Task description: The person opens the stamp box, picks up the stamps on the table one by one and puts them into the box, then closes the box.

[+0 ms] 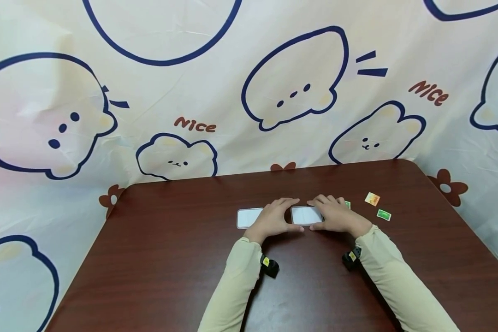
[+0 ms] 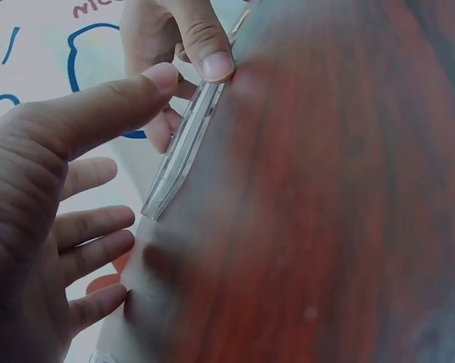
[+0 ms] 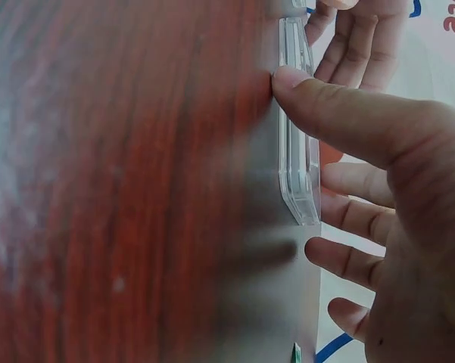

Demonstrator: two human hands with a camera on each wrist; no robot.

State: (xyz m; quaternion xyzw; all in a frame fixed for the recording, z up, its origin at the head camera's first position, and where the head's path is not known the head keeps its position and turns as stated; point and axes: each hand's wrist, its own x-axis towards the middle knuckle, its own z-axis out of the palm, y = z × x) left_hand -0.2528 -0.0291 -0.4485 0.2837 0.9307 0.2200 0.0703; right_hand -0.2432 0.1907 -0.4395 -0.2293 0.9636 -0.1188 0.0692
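Observation:
A flat clear plastic case (image 1: 306,215) with a white inside lies on the dark wooden table, between the two hands. My right hand (image 1: 336,216) holds it at its right end; the thumb (image 3: 303,83) presses the near long edge and the fingers are on the far side. At the left end, my left hand (image 1: 272,219) is spread, thumb and fingers apart, and grips nothing. In the left wrist view the case (image 2: 183,147) shows edge-on beyond the left fingers. A second similar case (image 1: 247,218) lies partly hidden behind the left hand.
Right of the right hand lie an orange card-like piece (image 1: 372,198) and a small green one (image 1: 383,215). Another green piece (image 1: 347,204) is mostly hidden by that hand. A patterned cloth (image 1: 232,92) hangs behind the table's far edge (image 1: 249,175).

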